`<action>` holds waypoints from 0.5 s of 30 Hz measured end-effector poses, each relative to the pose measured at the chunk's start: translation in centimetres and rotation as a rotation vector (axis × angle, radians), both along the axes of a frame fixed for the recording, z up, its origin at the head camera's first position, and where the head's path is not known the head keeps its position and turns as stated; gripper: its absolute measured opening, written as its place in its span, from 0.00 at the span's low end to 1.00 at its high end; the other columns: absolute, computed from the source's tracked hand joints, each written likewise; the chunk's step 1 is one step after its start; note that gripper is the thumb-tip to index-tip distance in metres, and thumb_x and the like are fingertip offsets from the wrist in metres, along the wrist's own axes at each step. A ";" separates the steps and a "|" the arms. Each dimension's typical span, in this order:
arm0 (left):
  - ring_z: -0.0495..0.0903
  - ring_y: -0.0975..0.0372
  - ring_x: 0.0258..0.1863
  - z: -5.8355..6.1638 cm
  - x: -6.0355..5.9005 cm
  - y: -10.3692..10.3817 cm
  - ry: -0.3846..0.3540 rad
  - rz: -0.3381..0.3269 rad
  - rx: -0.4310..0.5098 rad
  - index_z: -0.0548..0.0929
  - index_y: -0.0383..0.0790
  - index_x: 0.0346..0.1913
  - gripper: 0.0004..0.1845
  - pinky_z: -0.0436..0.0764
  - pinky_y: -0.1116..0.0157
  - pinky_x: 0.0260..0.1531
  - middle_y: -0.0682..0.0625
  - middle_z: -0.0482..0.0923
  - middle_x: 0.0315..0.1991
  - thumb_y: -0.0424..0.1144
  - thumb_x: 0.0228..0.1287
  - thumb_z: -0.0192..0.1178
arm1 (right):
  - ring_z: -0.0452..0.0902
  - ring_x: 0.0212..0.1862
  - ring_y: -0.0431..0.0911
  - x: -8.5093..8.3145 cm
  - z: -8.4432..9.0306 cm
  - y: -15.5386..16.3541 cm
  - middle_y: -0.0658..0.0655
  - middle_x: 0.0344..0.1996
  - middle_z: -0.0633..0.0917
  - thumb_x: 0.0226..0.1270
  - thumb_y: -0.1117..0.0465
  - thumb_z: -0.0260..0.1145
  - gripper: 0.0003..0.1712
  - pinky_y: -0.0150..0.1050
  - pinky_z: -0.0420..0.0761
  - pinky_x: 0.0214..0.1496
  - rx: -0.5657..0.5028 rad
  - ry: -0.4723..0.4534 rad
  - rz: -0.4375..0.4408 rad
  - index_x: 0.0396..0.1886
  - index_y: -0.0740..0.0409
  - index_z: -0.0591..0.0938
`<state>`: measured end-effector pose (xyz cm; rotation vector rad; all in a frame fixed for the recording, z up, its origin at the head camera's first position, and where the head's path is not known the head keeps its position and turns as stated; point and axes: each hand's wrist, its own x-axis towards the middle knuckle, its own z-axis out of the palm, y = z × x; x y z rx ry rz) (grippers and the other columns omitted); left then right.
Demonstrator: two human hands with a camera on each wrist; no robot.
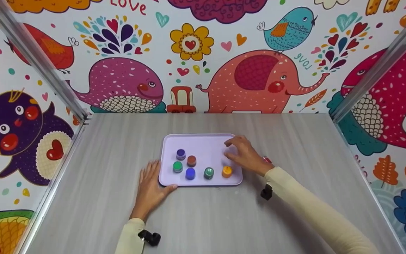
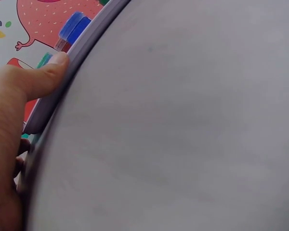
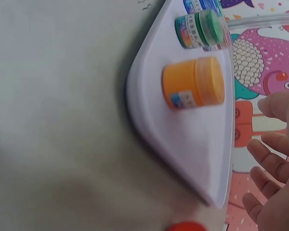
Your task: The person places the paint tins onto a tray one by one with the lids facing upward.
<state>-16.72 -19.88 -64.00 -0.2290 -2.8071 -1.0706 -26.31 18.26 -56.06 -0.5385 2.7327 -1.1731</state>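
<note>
A lilac tray (image 1: pixel 203 141) lies on the table with several small paint jars standing on it. Among them are a purple jar (image 1: pixel 180 154), a brown jar (image 1: pixel 191 161), a blue jar (image 1: pixel 190 173) and an orange jar (image 3: pixel 192 84). My left hand (image 1: pixel 152 188) rests at the tray's left edge, fingers extended along the side and thumb on the near rim. Over the tray's right end hovers my right hand (image 1: pixel 243 153), its fingers spread and slightly bent around nothing. The orange jar stands just below it, beside a dark green jar (image 1: pixel 208 173).
A red-topped object (image 1: pixel 267 159) sits on the table right of the tray, partly hidden by the right wrist. The grey table (image 1: pixel 203 218) meets a wall printed with cartoon animals at the back. Metal posts (image 1: pixel 372 67) frame the sides.
</note>
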 end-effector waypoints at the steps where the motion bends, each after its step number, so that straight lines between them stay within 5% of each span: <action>1: 0.50 0.34 0.87 0.0 0.0 0.0 0.003 0.000 0.002 0.63 0.25 0.84 0.61 0.40 0.34 0.85 0.29 0.60 0.84 0.61 0.60 0.79 | 0.73 0.68 0.59 0.1 0.0 0.4 0.58 0.62 0.79 0.78 0.57 0.74 0.23 0.56 0.79 0.74 0.004 -0.007 -0.006 0.66 0.61 0.84; 15: 0.49 0.34 0.87 0.1 0.0 0.0 -0.001 -0.010 0.007 0.61 0.26 0.85 0.62 0.38 0.35 0.85 0.29 0.59 0.85 0.61 0.60 0.79 | 0.73 0.64 0.53 1.1 -0.4 5.1 0.58 0.60 0.79 0.77 0.61 0.75 0.21 0.54 0.85 0.68 -0.014 -0.011 -0.084 0.65 0.61 0.87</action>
